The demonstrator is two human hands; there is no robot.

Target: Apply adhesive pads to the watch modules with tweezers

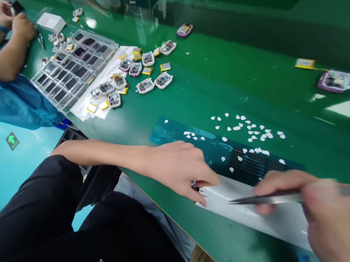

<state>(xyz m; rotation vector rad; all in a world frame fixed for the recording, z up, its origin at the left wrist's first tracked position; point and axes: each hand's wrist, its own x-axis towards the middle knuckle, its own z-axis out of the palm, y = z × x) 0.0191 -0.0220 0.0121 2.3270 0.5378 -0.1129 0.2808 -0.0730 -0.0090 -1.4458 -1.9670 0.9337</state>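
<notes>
Head view — tweezers [271, 201] in right hand's [331, 222] grip

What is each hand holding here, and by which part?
The right hand grips metal tweezers near their rear half, tips pointing left. The left hand holds nothing; its fingertips press on the white sheet's left end.

Clear tray [71, 68] beside small, perhaps electronic, modules [144, 85].
</notes>
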